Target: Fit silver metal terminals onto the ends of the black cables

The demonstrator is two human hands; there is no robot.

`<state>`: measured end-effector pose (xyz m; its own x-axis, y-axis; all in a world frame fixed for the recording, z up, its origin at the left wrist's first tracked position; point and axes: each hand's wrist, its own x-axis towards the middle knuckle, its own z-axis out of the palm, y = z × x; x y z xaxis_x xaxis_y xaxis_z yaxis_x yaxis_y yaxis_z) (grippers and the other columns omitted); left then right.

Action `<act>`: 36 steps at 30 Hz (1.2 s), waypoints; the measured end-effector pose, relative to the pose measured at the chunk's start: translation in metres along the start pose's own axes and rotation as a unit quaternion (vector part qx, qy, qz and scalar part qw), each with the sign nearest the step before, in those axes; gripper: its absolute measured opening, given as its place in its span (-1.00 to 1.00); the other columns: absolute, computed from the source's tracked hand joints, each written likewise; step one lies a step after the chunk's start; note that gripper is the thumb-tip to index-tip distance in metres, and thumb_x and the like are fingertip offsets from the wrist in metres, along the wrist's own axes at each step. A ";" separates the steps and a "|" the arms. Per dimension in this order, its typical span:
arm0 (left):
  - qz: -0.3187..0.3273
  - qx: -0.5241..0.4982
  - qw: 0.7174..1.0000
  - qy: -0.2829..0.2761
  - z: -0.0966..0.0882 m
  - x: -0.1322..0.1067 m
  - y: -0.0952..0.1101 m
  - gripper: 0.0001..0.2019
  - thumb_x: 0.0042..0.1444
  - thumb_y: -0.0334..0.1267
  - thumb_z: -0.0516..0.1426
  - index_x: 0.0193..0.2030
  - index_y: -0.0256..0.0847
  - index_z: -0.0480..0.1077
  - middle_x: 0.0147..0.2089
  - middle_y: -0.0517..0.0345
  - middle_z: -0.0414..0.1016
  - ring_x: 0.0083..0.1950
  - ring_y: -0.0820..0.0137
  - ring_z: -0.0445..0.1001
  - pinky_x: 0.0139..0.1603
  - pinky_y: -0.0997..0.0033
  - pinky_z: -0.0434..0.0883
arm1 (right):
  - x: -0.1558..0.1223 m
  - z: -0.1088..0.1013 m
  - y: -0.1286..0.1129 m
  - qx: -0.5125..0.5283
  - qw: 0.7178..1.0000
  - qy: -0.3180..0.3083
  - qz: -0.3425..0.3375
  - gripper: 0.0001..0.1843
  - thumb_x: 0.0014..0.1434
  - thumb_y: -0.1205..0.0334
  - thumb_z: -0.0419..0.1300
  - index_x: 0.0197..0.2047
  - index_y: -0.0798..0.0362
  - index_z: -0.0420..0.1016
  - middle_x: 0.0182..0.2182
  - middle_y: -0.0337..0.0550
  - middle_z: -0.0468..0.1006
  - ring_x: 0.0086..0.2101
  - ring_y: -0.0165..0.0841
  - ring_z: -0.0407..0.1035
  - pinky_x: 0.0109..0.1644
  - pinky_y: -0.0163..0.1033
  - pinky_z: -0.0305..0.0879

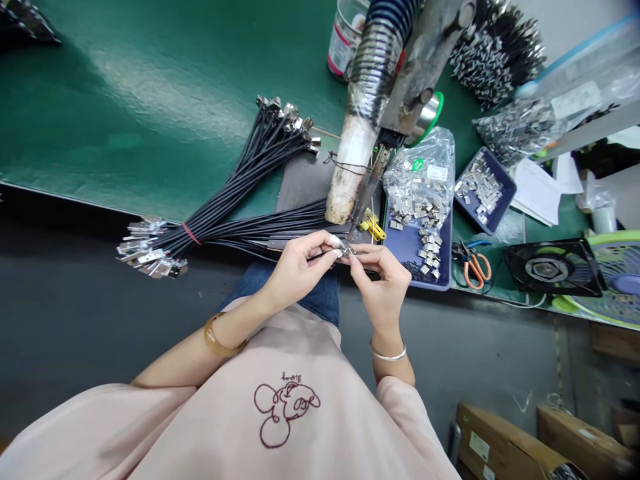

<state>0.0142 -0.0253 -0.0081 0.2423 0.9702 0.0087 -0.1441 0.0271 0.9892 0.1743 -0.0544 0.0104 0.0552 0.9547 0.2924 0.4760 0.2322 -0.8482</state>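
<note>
Beside the bench edge my left hand [303, 267] is closed, thumb and forefinger pinching the end of a black cable. My right hand [383, 283] meets it there, its fingertips closed on a small metal connector [345, 251] at that cable's end. Fingers hide most of the joint. Just behind lies a row of loose black cables [280, 223]. To the left, a bundle of black cables [225, 193] with metal plugs at both ends is tied with a red band [191, 233]. A soldering iron-like metal rod [370, 190] points down just above my fingers.
A taped fume hose [347, 173] hangs close over the hands. On the right stand a blue tray [400, 250] of metal shells, a smaller tray [485, 190], orange-handled pliers [477, 270] and a black fan [553, 268]. A yellow tool [373, 225] lies behind my right hand.
</note>
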 end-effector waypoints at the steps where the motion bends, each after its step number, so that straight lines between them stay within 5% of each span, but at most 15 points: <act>1: 0.001 0.010 1.000 0.006 0.001 0.000 -0.001 -0.93 0.17 -0.34 0.19 -0.25 -0.29 0.48 -0.29 0.13 0.56 -0.27 0.47 0.55 -0.21 0.59 0.50 | 0.001 0.000 0.000 -0.014 1.000 0.003 -0.018 -0.91 0.24 0.30 0.25 -0.32 -0.01 0.51 -0.23 -0.19 0.67 -0.25 -0.39 0.60 -0.20 -0.26 0.62; 20: -0.013 0.021 0.999 0.031 0.004 0.000 -0.004 -0.92 0.18 -0.32 0.19 -0.23 -0.28 0.47 -0.27 0.13 0.53 -0.27 0.49 0.51 -0.22 0.60 0.44 | 0.005 0.005 0.007 -0.168 0.964 0.027 -0.207 -0.83 0.20 0.47 0.25 -0.29 -0.01 0.43 -0.20 -0.15 0.69 -0.21 -0.40 0.60 -0.12 -0.31 0.52; 23: -0.019 0.020 0.999 0.033 0.005 -0.001 -0.003 -0.91 0.17 -0.31 0.19 -0.24 -0.28 0.47 -0.28 0.13 0.54 -0.27 0.49 0.51 -0.22 0.59 0.45 | 0.002 0.005 0.008 -0.170 0.966 0.021 -0.194 -0.85 0.23 0.43 0.22 -0.29 -0.03 0.41 -0.20 -0.15 0.69 -0.20 -0.38 0.61 -0.12 -0.29 0.53; 27: -0.024 0.042 0.998 0.035 0.006 -0.001 -0.001 -0.92 0.11 -0.32 0.20 -0.28 -0.29 0.48 -0.32 0.12 0.55 -0.33 0.47 0.51 -0.29 0.56 0.44 | -0.006 0.001 0.010 -0.090 0.991 0.053 -0.082 -0.97 0.32 0.28 0.16 -0.21 -0.04 0.39 -0.20 -0.16 0.67 -0.34 -0.40 0.59 -0.31 -0.29 0.52; 30: -0.009 0.087 0.995 0.044 0.004 -0.003 -0.001 -0.94 0.08 -0.34 0.18 -0.35 -0.28 0.48 -0.43 0.16 0.50 -0.43 0.49 0.43 -0.39 0.55 0.38 | -0.012 -0.004 0.010 -0.079 0.991 0.102 -0.013 -0.93 0.35 0.19 0.13 -0.20 -0.03 0.37 -0.47 -0.33 0.55 -0.59 -0.50 0.41 -0.52 -0.38 0.30; 33: 0.037 0.141 0.989 0.038 0.003 -0.005 -0.001 -0.93 0.10 -0.36 0.17 -0.37 -0.28 0.46 -0.48 0.21 0.43 -0.49 0.53 0.32 -0.46 0.55 0.29 | -0.011 -0.004 0.007 -0.153 0.987 0.043 -0.022 -0.87 0.30 0.15 0.20 -0.27 0.00 0.43 -0.63 -0.42 0.34 -0.65 -0.54 0.24 -0.52 -0.39 0.19; 36: 0.088 0.183 0.979 0.025 0.003 -0.008 0.000 -0.92 0.10 -0.39 0.16 -0.41 -0.27 0.42 -0.51 0.26 0.34 -0.50 0.56 0.23 -0.48 0.55 0.21 | -0.009 0.001 0.002 -0.187 0.981 -0.016 -0.051 -0.87 0.28 0.18 0.20 -0.30 0.02 0.45 -0.62 -0.41 0.35 -0.65 -0.57 0.17 -0.50 -0.40 0.16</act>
<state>0.0149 -0.0334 -0.0080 0.1968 0.9627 0.1859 0.1755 -0.2211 0.9593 0.1743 -0.0623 0.0059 -0.0341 0.9372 0.3470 0.7664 0.2474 -0.5928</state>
